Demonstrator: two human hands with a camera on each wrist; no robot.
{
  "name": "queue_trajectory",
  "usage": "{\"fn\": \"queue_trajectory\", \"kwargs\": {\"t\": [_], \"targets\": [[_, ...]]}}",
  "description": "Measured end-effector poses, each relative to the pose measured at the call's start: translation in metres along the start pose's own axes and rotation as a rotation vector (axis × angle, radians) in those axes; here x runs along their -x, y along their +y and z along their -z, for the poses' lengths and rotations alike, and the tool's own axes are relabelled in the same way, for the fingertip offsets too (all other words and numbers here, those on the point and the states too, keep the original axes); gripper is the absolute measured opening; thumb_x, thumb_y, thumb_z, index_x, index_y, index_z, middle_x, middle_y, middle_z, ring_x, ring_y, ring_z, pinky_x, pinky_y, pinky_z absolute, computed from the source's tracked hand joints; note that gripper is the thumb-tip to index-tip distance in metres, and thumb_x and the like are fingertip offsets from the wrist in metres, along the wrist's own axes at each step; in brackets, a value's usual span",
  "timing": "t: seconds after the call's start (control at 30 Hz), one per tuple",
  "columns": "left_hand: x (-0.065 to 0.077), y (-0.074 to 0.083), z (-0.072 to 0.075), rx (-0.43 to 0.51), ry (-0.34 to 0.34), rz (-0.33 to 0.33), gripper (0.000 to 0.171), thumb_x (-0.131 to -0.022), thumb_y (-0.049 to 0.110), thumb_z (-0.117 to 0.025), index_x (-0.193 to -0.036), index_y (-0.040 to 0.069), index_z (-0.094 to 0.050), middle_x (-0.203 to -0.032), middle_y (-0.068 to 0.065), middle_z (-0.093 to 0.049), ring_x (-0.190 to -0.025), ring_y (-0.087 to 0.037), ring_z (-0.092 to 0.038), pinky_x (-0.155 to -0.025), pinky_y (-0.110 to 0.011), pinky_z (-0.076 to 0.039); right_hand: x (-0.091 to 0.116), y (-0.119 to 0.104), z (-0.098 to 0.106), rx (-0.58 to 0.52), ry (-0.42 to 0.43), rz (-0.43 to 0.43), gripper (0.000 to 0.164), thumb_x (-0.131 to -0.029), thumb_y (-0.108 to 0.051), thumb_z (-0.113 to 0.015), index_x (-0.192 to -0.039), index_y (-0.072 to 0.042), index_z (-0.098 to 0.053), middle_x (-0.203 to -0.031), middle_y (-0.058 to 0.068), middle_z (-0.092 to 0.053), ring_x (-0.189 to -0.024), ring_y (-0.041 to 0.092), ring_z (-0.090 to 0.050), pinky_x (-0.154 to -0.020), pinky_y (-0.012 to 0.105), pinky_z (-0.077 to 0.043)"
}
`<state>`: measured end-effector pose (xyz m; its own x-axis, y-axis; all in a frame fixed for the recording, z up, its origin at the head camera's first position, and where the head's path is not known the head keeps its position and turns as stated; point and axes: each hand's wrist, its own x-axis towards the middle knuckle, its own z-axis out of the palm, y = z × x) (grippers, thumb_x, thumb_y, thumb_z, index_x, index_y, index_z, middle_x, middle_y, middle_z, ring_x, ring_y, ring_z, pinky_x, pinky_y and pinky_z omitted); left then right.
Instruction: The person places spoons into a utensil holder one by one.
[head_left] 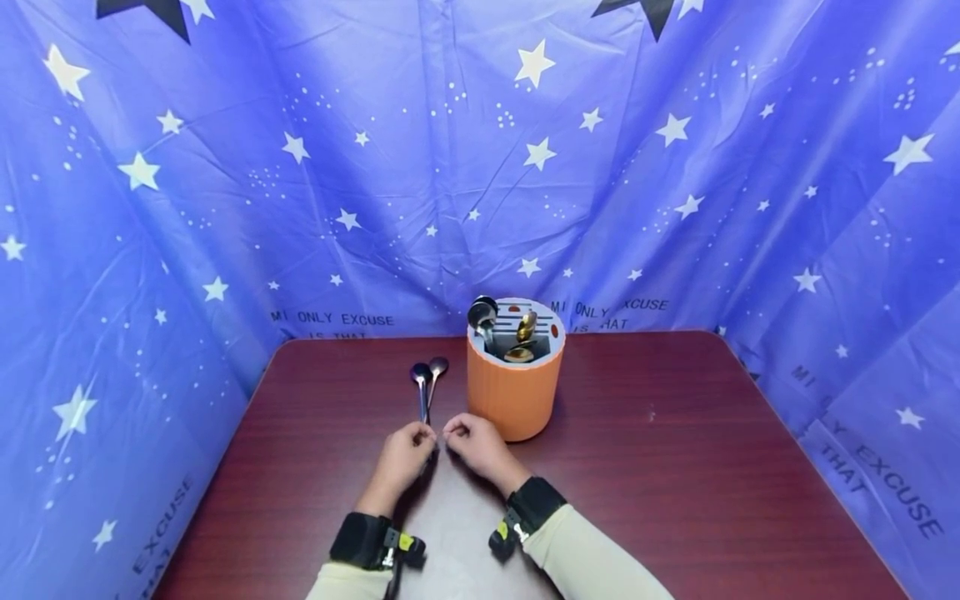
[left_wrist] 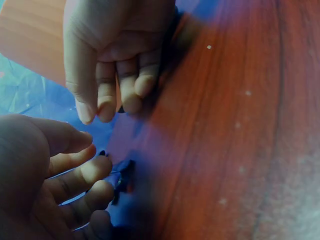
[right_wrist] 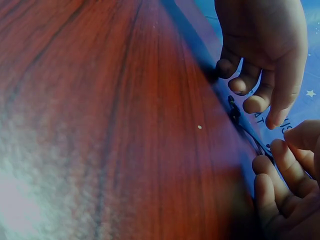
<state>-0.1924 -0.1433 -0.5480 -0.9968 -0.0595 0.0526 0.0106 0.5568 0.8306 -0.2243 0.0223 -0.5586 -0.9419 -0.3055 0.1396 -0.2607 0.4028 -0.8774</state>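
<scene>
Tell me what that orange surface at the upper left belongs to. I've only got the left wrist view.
Observer: Head view shows an orange holder standing upright on the table.
Operator: Anything in it?
Observer: Yes, gold and silver utensils stick up from the compartment in its top.
Operator: Copy. Anything loose nearby?
Observer: Two spoons lie just past the left hand, bowls at the far end.
</scene>
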Motion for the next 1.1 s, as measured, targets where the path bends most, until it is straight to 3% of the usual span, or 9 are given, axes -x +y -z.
{"fn": "queue_trajectory", "kwargs": {"t": [0.2, 0.43, 0.6, 0.87, 1.1], "targets": [[-0.002, -0.005, -0.003, -0.067, 0.042, -0.013, 0.003, -0.091, 0.010, -0.068, -0.092, 0.007, -0.068, -0.071, 0.003, -0.060, -0.061, -0.011, -0.052, -0.061, -0.031, -0.045, 0.000, 0.001, -0.003, 0.044, 0.023, -0.007, 0.003, -0.089, -0.011, -0.070, -0.090, -0.009, -0.071, -0.082, 0.000, -0.067, -0.070, 0.004, -0.056, -0.068, 0.022, -0.048], [-0.007, -0.011, -0.005, -0.124, 0.090, -0.016, 0.009, -0.088, 0.010, -0.070, -0.094, 0.008, -0.065, -0.066, 0.004, -0.052, -0.056, -0.011, -0.047, -0.055, -0.029, -0.040, 0.001, 0.001, -0.005, 0.098, 0.044, -0.031, 0.003, -0.086, -0.014, -0.070, -0.087, -0.011, -0.071, -0.078, -0.003, -0.066, -0.066, 0.003, -0.054, -0.065, 0.021, -0.046], [-0.009, -0.014, -0.005, -0.120, 0.114, 0.010, 0.013, -0.085, 0.008, -0.072, -0.095, 0.006, -0.063, -0.067, 0.001, -0.055, -0.059, -0.012, -0.050, -0.056, -0.030, -0.042, 0.002, 0.001, -0.006, 0.113, 0.048, -0.057, 0.006, -0.087, -0.018, -0.071, -0.087, -0.012, -0.070, -0.076, -0.006, -0.065, -0.066, 0.003, -0.054, -0.065, 0.021, -0.046], [-0.013, -0.013, -0.005, -0.100, 0.107, 0.061, 0.035, -0.085, 0.012, -0.075, -0.113, -0.003, -0.061, -0.075, -0.004, -0.061, -0.066, -0.016, -0.055, -0.063, -0.034, -0.047, 0.003, 0.002, -0.007, 0.136, 0.056, -0.044, 0.007, -0.087, -0.018, -0.071, -0.085, -0.012, -0.070, -0.076, -0.007, -0.066, -0.065, 0.002, -0.054, -0.065, 0.021, -0.046], [-0.016, -0.010, -0.006, -0.167, 0.109, 0.059, 0.024, -0.084, 0.016, -0.076, -0.101, 0.001, -0.067, -0.074, -0.001, -0.062, -0.068, -0.018, -0.056, -0.067, -0.038, -0.048, 0.003, 0.002, -0.007, 0.152, 0.053, -0.039, 0.006, -0.087, -0.018, -0.071, -0.085, -0.013, -0.069, -0.076, -0.008, -0.065, -0.066, 0.002, -0.054, -0.066, 0.021, -0.046]]}}
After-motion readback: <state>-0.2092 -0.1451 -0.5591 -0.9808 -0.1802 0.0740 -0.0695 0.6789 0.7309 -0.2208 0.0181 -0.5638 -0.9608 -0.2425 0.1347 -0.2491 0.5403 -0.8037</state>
